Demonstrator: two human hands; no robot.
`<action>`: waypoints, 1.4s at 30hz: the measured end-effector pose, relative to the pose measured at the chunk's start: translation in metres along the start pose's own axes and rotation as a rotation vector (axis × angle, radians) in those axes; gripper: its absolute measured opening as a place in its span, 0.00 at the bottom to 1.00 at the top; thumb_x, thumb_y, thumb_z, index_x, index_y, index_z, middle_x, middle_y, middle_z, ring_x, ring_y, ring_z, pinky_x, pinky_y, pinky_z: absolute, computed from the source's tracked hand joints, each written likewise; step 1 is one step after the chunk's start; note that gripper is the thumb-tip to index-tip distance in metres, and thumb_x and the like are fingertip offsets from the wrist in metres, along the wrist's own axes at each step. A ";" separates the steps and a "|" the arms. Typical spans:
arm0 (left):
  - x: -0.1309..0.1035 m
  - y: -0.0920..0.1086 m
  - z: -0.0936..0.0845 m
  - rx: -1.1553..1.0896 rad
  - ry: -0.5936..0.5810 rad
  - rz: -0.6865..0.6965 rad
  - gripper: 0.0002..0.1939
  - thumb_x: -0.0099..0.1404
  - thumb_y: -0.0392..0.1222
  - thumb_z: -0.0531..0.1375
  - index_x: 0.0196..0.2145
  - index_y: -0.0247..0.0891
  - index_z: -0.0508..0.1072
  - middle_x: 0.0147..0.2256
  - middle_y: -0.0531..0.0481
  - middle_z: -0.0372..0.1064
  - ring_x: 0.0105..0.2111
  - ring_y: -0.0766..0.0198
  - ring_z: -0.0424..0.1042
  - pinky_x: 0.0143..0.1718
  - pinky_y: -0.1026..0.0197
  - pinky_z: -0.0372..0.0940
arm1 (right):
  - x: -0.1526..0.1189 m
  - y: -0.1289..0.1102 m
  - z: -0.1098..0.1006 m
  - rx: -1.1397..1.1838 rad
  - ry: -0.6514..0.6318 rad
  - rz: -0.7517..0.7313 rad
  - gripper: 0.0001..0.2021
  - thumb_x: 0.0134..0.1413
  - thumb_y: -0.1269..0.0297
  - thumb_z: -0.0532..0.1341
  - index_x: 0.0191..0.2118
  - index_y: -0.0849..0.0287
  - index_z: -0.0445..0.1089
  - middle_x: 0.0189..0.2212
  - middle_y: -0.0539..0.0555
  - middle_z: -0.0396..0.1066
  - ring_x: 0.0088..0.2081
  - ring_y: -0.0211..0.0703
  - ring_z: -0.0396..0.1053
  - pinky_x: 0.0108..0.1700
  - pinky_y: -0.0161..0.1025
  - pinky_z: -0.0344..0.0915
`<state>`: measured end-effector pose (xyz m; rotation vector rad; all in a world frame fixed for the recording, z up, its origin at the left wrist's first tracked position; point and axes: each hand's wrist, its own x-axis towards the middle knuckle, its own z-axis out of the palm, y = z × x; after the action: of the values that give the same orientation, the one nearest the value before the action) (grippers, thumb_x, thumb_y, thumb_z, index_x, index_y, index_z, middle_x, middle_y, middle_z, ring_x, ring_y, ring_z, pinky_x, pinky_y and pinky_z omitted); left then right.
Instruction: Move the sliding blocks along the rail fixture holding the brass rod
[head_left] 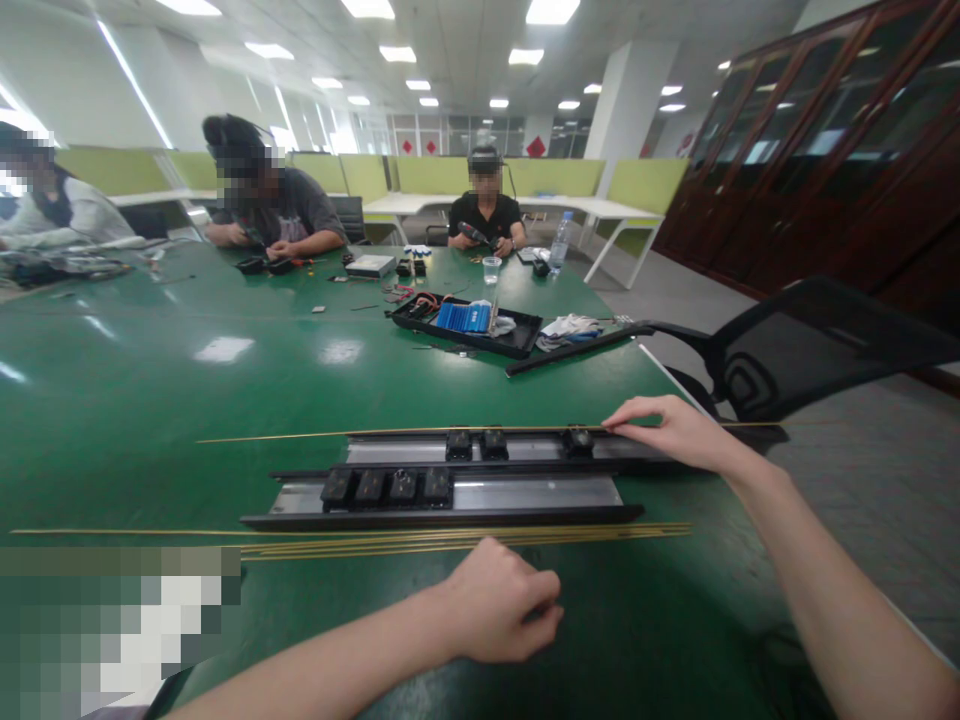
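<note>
My right hand pinches a thin brass rod that lies along the far edge of the rear metal channel. That channel holds three black blocks, two side by side and one farther right. My left hand hovers near the table's front, its fingers curled; what they hold, if anything, is hidden. Just beyond it lie several brass rods in a loose bundle. Between the bundle and the rear channel sits a front channel with several black blocks at its left half.
Across the green table, a black tray holds a blue finned part. White gloves and a long black strip lie beside it. A mesh chair stands at the right. Three people sit farther off.
</note>
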<state>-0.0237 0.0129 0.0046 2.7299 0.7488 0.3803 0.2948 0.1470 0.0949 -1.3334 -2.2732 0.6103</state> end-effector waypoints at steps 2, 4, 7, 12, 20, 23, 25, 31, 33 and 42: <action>0.000 -0.001 0.001 0.001 0.002 0.004 0.10 0.67 0.43 0.59 0.29 0.41 0.65 0.23 0.55 0.73 0.21 0.65 0.71 0.21 0.60 0.43 | -0.001 0.002 -0.001 -0.014 0.013 -0.008 0.18 0.56 0.43 0.64 0.38 0.50 0.83 0.38 0.55 0.81 0.41 0.50 0.77 0.48 0.49 0.72; 0.000 -0.001 0.002 0.001 0.003 0.007 0.10 0.67 0.43 0.59 0.29 0.41 0.65 0.23 0.55 0.73 0.21 0.66 0.70 0.21 0.60 0.43 | -0.002 0.004 -0.003 -0.013 0.021 -0.005 0.18 0.55 0.42 0.64 0.37 0.50 0.83 0.38 0.55 0.81 0.41 0.49 0.77 0.48 0.48 0.72; 0.000 -0.002 0.004 0.001 0.008 0.004 0.10 0.67 0.44 0.59 0.29 0.41 0.65 0.23 0.56 0.72 0.21 0.66 0.70 0.21 0.59 0.42 | -0.003 0.007 -0.005 0.001 0.017 0.015 0.19 0.54 0.41 0.64 0.37 0.51 0.83 0.38 0.55 0.81 0.42 0.50 0.77 0.49 0.48 0.71; 0.000 -0.001 0.005 -0.001 0.009 0.005 0.10 0.67 0.43 0.58 0.29 0.41 0.64 0.22 0.56 0.72 0.21 0.66 0.70 0.21 0.59 0.42 | -0.005 0.009 -0.007 0.030 0.007 0.057 0.20 0.53 0.41 0.65 0.38 0.52 0.83 0.39 0.56 0.81 0.43 0.51 0.76 0.51 0.48 0.70; 0.002 0.001 0.002 0.000 0.010 0.004 0.11 0.67 0.43 0.59 0.28 0.40 0.64 0.23 0.55 0.72 0.21 0.66 0.70 0.21 0.60 0.42 | -0.010 0.011 -0.016 0.050 -0.012 0.143 0.20 0.50 0.41 0.67 0.37 0.52 0.83 0.40 0.54 0.82 0.44 0.52 0.77 0.53 0.49 0.69; 0.002 0.000 0.003 -0.010 0.017 0.006 0.10 0.67 0.42 0.59 0.28 0.40 0.65 0.22 0.55 0.72 0.21 0.66 0.70 0.21 0.60 0.42 | -0.013 0.013 -0.019 0.062 -0.029 0.190 0.20 0.50 0.42 0.67 0.38 0.53 0.83 0.41 0.55 0.82 0.46 0.53 0.77 0.54 0.48 0.69; 0.002 0.000 0.003 -0.012 0.017 0.003 0.10 0.67 0.42 0.59 0.29 0.41 0.65 0.23 0.56 0.72 0.21 0.66 0.70 0.21 0.60 0.43 | -0.014 0.015 -0.021 0.055 -0.031 0.210 0.20 0.50 0.43 0.67 0.39 0.54 0.83 0.42 0.55 0.82 0.46 0.53 0.77 0.55 0.48 0.68; 0.001 0.000 0.002 -0.008 0.006 0.001 0.10 0.67 0.43 0.59 0.29 0.41 0.65 0.23 0.56 0.72 0.20 0.66 0.69 0.21 0.60 0.43 | -0.016 0.018 -0.026 0.034 -0.045 0.233 0.21 0.52 0.46 0.66 0.41 0.58 0.83 0.44 0.59 0.82 0.48 0.55 0.76 0.56 0.47 0.66; 0.001 0.000 0.002 -0.008 0.006 0.001 0.10 0.67 0.43 0.59 0.29 0.41 0.65 0.23 0.56 0.72 0.20 0.66 0.69 0.21 0.60 0.43 | -0.017 0.019 -0.027 0.036 -0.046 0.242 0.21 0.52 0.46 0.66 0.41 0.58 0.84 0.44 0.59 0.82 0.48 0.55 0.76 0.57 0.48 0.66; 0.001 0.001 0.002 -0.003 0.009 -0.004 0.10 0.67 0.43 0.59 0.29 0.40 0.65 0.22 0.56 0.72 0.21 0.66 0.71 0.22 0.61 0.43 | -0.018 0.024 -0.031 0.022 -0.046 0.270 0.20 0.51 0.46 0.67 0.40 0.55 0.84 0.43 0.57 0.82 0.48 0.56 0.76 0.58 0.49 0.66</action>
<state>-0.0215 0.0126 0.0030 2.7252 0.7548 0.3932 0.3367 0.1462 0.1034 -1.6462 -2.1301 0.7592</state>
